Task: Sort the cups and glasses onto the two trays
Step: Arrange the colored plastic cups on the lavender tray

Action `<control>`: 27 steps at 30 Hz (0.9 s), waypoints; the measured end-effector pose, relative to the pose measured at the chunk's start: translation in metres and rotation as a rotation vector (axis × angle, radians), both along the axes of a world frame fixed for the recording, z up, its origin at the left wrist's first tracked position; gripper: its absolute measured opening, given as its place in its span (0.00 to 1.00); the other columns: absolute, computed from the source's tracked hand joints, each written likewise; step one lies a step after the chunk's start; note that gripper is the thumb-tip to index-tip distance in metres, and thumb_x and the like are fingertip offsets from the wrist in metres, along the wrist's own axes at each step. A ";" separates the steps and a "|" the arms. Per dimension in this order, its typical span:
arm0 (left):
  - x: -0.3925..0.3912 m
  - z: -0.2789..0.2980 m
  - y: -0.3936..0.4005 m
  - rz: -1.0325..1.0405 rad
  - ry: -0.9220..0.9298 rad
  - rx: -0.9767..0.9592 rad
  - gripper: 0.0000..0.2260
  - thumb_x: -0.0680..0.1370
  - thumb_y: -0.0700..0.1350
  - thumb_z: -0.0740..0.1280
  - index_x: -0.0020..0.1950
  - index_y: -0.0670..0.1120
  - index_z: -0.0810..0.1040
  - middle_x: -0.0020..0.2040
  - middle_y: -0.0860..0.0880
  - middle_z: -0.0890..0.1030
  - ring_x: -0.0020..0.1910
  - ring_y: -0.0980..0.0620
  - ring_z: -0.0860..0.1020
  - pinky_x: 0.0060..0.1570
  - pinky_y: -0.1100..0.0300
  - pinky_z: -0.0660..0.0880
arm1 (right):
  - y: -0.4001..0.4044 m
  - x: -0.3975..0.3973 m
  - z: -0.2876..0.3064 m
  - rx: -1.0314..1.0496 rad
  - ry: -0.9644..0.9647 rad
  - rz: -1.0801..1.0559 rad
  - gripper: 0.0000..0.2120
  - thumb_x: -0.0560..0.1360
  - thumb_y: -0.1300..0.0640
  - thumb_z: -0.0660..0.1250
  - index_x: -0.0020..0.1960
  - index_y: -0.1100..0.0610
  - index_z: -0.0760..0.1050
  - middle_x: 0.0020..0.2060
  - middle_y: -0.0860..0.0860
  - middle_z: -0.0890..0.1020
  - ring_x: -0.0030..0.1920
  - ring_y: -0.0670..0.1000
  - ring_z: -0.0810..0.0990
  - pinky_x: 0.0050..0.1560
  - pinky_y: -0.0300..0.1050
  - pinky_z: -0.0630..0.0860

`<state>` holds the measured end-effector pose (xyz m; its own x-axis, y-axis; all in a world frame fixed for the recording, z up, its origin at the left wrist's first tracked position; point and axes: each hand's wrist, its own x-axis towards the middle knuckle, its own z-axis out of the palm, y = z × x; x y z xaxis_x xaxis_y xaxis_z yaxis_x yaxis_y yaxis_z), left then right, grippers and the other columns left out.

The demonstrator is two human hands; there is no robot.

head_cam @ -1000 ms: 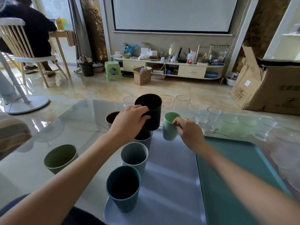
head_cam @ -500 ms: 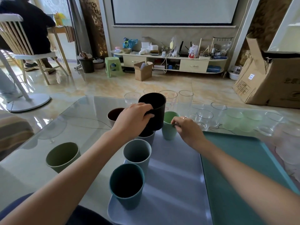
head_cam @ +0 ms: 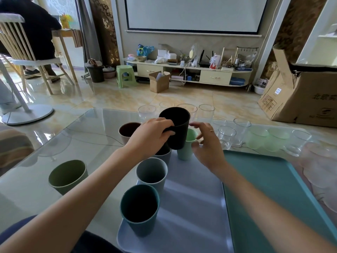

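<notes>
My left hand (head_cam: 151, 137) grips a black cup (head_cam: 177, 128) and holds it tilted in the air over the far end of the lavender tray (head_cam: 191, 207). My right hand (head_cam: 207, 145) hovers with spread fingers just right of a mint cup (head_cam: 186, 150) standing on that tray. A grey cup (head_cam: 151, 172) and a dark teal cup (head_cam: 139, 209) stand along the tray's left side, with another grey-blue cup (head_cam: 165, 155) partly hidden under my left hand. The teal tray (head_cam: 264, 189) lies to the right. Several clear glasses (head_cam: 227, 136) stand beyond it.
An olive cup (head_cam: 67, 176) and a brown-lined cup (head_cam: 127, 130) stand on the glass table (head_cam: 82, 136), left of the trays. Pale green glasses (head_cam: 257, 137) sit at the far right. A cardboard box (head_cam: 300, 95) and a person on a chair (head_cam: 27, 42) are beyond the table.
My right hand has let go of the mint cup and its fingers have spread. My left hand still holds the black cup in about the same place.
</notes>
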<state>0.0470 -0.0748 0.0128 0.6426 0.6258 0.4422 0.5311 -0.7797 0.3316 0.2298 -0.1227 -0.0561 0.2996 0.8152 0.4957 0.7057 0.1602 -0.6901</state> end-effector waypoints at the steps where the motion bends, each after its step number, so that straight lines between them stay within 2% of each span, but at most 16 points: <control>1: 0.002 0.000 -0.001 -0.026 -0.011 -0.005 0.08 0.78 0.44 0.63 0.54 0.44 0.77 0.48 0.48 0.79 0.45 0.47 0.76 0.47 0.50 0.74 | -0.005 -0.007 0.003 0.010 0.064 0.068 0.26 0.67 0.67 0.66 0.63 0.50 0.69 0.55 0.47 0.74 0.45 0.45 0.74 0.47 0.43 0.74; 4: 0.006 -0.002 -0.006 -0.089 -0.012 0.004 0.08 0.77 0.43 0.64 0.54 0.43 0.78 0.47 0.47 0.79 0.45 0.47 0.76 0.46 0.53 0.74 | -0.010 -0.021 0.006 -0.043 0.250 0.165 0.31 0.66 0.60 0.74 0.64 0.51 0.65 0.56 0.48 0.75 0.53 0.46 0.75 0.51 0.39 0.74; 6: 0.008 -0.006 -0.010 -0.156 -0.006 -0.015 0.07 0.77 0.42 0.65 0.54 0.43 0.78 0.48 0.47 0.79 0.46 0.47 0.78 0.47 0.54 0.75 | -0.012 -0.023 0.006 -0.042 0.320 0.132 0.30 0.63 0.56 0.75 0.61 0.52 0.66 0.52 0.49 0.77 0.52 0.47 0.76 0.49 0.40 0.76; 8: 0.008 -0.006 -0.012 -0.175 -0.031 -0.083 0.11 0.76 0.40 0.66 0.59 0.46 0.76 0.54 0.49 0.78 0.48 0.51 0.78 0.50 0.58 0.76 | -0.017 -0.021 0.005 -0.061 0.377 0.090 0.29 0.64 0.58 0.76 0.58 0.51 0.65 0.49 0.45 0.77 0.49 0.40 0.77 0.44 0.33 0.75; 10: 0.004 0.000 -0.007 -0.128 -0.077 -0.156 0.18 0.75 0.38 0.66 0.64 0.51 0.72 0.58 0.54 0.74 0.50 0.56 0.78 0.51 0.62 0.76 | -0.023 -0.015 -0.003 -0.087 0.424 0.077 0.29 0.65 0.60 0.76 0.60 0.49 0.65 0.48 0.40 0.77 0.46 0.33 0.76 0.42 0.28 0.72; 13: -0.016 0.014 0.014 0.046 -0.081 -0.224 0.16 0.74 0.36 0.67 0.59 0.50 0.75 0.54 0.55 0.76 0.47 0.57 0.77 0.48 0.62 0.76 | -0.031 -0.009 -0.019 -0.153 0.438 0.069 0.32 0.65 0.60 0.77 0.63 0.50 0.65 0.50 0.40 0.76 0.50 0.36 0.74 0.45 0.29 0.70; 16: -0.058 0.017 0.041 0.309 0.119 -0.262 0.10 0.73 0.35 0.67 0.51 0.46 0.79 0.50 0.49 0.81 0.44 0.52 0.77 0.45 0.61 0.73 | -0.029 -0.010 -0.034 -0.188 0.438 0.067 0.33 0.64 0.63 0.78 0.63 0.50 0.65 0.50 0.39 0.73 0.50 0.42 0.74 0.44 0.27 0.71; 19: -0.099 0.009 0.058 0.521 0.368 -0.349 0.11 0.72 0.35 0.69 0.52 0.46 0.79 0.54 0.45 0.80 0.49 0.47 0.77 0.48 0.56 0.76 | -0.022 -0.013 -0.044 -0.212 0.417 0.052 0.33 0.63 0.64 0.77 0.61 0.49 0.65 0.52 0.44 0.75 0.52 0.45 0.75 0.44 0.28 0.71; 20: -0.107 0.006 0.062 0.552 0.409 -0.405 0.12 0.71 0.34 0.69 0.53 0.45 0.79 0.55 0.44 0.79 0.50 0.47 0.77 0.48 0.57 0.76 | -0.019 -0.015 -0.047 -0.214 0.421 0.047 0.33 0.63 0.64 0.77 0.60 0.48 0.65 0.53 0.45 0.76 0.52 0.46 0.75 0.46 0.31 0.72; 22: -0.118 0.003 0.067 0.567 0.468 -0.517 0.17 0.71 0.30 0.68 0.58 0.43 0.78 0.58 0.43 0.77 0.52 0.46 0.77 0.49 0.58 0.75 | -0.013 -0.015 -0.056 -0.226 0.407 0.020 0.34 0.61 0.62 0.78 0.59 0.47 0.64 0.56 0.50 0.77 0.55 0.50 0.77 0.52 0.43 0.76; 24: -0.122 0.005 0.066 0.546 0.576 -0.604 0.23 0.71 0.26 0.65 0.63 0.44 0.75 0.63 0.43 0.75 0.58 0.45 0.75 0.52 0.57 0.76 | -0.012 -0.017 -0.064 -0.252 0.375 0.000 0.35 0.58 0.59 0.79 0.58 0.47 0.63 0.57 0.53 0.77 0.57 0.53 0.77 0.56 0.51 0.75; 27: -0.126 0.008 0.061 0.543 0.826 -0.645 0.31 0.72 0.26 0.63 0.71 0.48 0.66 0.71 0.45 0.68 0.65 0.45 0.71 0.46 0.61 0.76 | -0.014 -0.018 -0.071 -0.280 0.372 -0.005 0.37 0.59 0.61 0.79 0.59 0.48 0.61 0.58 0.54 0.76 0.56 0.54 0.77 0.53 0.47 0.75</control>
<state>-0.0790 -0.0133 0.0212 0.1663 0.8609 -0.4809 0.9797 -0.1994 -0.0183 0.2122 -0.1366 -0.1273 0.4195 0.9004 0.1153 0.4025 -0.0707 -0.9127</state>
